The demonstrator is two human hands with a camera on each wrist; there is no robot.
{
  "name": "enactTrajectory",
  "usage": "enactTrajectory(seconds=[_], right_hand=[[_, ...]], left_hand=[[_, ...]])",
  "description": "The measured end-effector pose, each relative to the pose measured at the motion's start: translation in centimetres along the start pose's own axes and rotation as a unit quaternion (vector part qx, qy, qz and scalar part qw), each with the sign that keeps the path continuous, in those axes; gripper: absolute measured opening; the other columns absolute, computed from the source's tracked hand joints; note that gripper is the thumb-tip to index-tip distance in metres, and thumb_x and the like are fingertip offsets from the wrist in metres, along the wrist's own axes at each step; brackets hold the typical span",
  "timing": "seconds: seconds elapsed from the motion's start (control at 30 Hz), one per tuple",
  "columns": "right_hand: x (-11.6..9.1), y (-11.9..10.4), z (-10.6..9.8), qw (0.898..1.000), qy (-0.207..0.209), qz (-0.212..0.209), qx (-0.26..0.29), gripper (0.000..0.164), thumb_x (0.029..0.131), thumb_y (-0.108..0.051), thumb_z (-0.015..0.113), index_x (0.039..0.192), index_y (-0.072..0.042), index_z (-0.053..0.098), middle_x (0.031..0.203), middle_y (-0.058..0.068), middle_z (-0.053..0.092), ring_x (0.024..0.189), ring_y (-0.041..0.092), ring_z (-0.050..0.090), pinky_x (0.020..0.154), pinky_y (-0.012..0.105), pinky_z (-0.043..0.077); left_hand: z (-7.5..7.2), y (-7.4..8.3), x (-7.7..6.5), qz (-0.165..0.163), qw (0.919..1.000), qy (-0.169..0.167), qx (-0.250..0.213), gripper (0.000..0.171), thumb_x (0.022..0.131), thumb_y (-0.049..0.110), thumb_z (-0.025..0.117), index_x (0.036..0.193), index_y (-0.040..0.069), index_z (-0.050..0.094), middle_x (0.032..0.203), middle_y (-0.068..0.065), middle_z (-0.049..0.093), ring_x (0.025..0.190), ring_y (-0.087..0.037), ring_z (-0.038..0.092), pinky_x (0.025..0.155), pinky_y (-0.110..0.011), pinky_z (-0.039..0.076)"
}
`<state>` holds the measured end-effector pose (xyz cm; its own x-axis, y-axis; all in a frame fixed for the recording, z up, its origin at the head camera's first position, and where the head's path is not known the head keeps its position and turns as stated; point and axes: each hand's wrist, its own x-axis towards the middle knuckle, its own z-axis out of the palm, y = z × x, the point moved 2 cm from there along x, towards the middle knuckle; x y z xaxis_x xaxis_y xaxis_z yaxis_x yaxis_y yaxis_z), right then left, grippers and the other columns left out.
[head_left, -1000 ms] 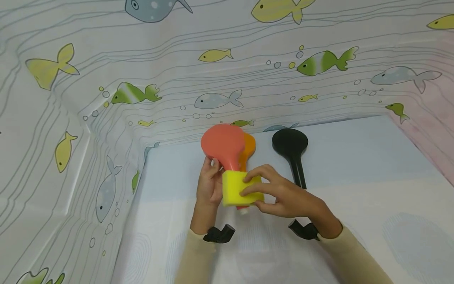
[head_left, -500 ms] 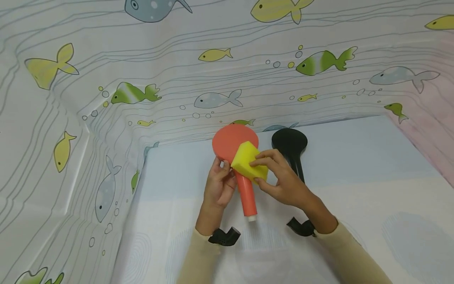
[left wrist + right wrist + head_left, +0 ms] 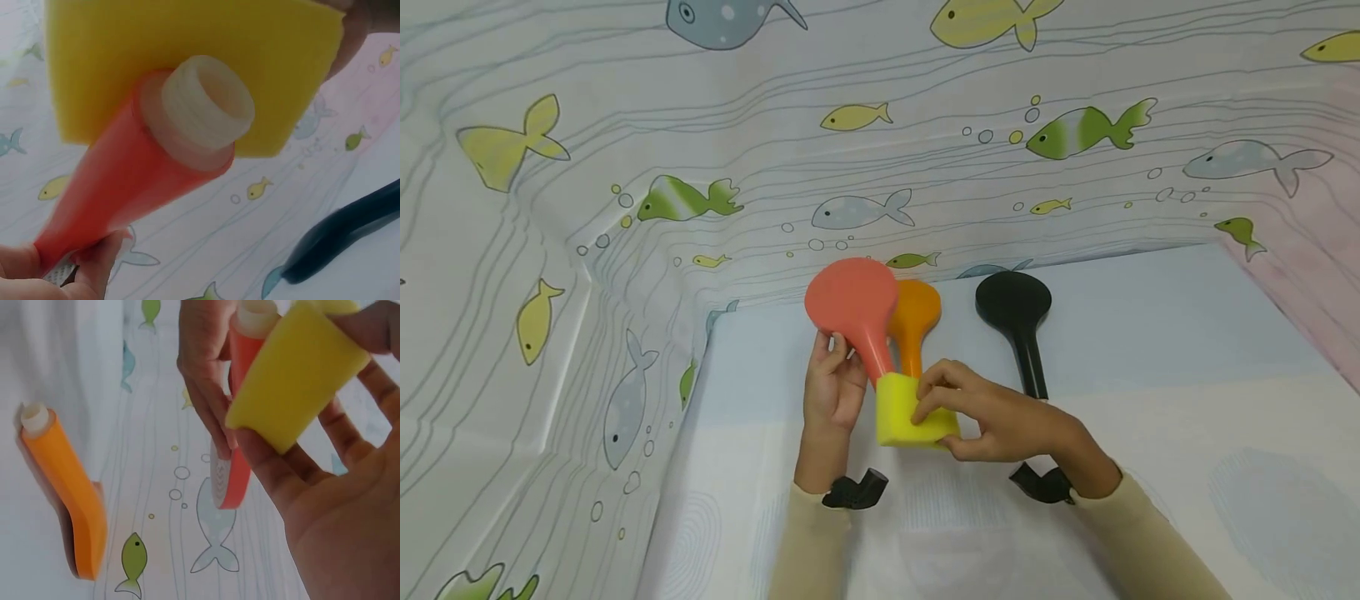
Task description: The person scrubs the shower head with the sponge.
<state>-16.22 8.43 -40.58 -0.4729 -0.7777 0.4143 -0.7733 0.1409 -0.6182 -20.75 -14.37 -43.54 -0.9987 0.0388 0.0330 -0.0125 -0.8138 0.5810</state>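
Note:
A red shower head [image 3: 852, 296] is held up by my left hand [image 3: 832, 400], whose fingers and thumb grip the round head near its neck. My right hand [image 3: 1000, 417] pinches a yellow sponge [image 3: 898, 417] over the handle's lower part, hiding it in the head view. From the left wrist, the white threaded end [image 3: 209, 103] of the handle shows in front of the sponge. The right wrist view shows the sponge between thumb and fingers, beside the red handle, and part of the perforated spray face [image 3: 220, 478].
Behind the red one lies an orange shower head [image 3: 917, 307], its handle partly covered by the sponge. A black shower head [image 3: 1013, 302] lies to its right. The pale cloth surface [image 3: 1150, 333] meets a fish-printed sheet [image 3: 760, 150] at the back and left.
The sponge went up to the red shower head's neck and is now back down at the handle. My left hand shifted right, then left with the shower head, uncovering the orange one.

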Motion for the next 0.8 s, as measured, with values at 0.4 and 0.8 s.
enactTrajectory(seconds=[0.4, 0.8], right_hand=[[-1.6, 1.1, -2.7, 0.999, 0.0, 0.019, 0.036, 0.044, 0.084, -0.005, 0.075, 0.12, -0.025, 0.06, 0.127, -0.003, 0.048, 0.12, 0.012, 0.048, 0.101, 0.025, 0.048], [-6.9, 4.8, -5.3, 0.99, 0.085, 0.106, -0.042, 0.052, 0.085, -0.001, 0.075, 0.13, -0.021, 0.06, 0.132, -0.002, 0.051, 0.118, 0.007, 0.048, 0.099, 0.012, 0.041]], left_hand=[[-1.9, 0.5, 0.3, 0.012, 0.9989, 0.013, 0.043, 0.017, 0.106, 0.018, 0.048, 0.122, 0.013, 0.051, 0.119, -0.006, 0.059, 0.101, -0.022, 0.064, 0.092, -0.039, 0.058], [-6.1, 2.1, 1.9, 0.011, 0.9878, 0.087, 0.129, 0.019, 0.102, 0.006, 0.046, 0.119, 0.012, 0.049, 0.109, -0.006, 0.063, 0.091, -0.02, 0.066, 0.085, -0.04, 0.061]])
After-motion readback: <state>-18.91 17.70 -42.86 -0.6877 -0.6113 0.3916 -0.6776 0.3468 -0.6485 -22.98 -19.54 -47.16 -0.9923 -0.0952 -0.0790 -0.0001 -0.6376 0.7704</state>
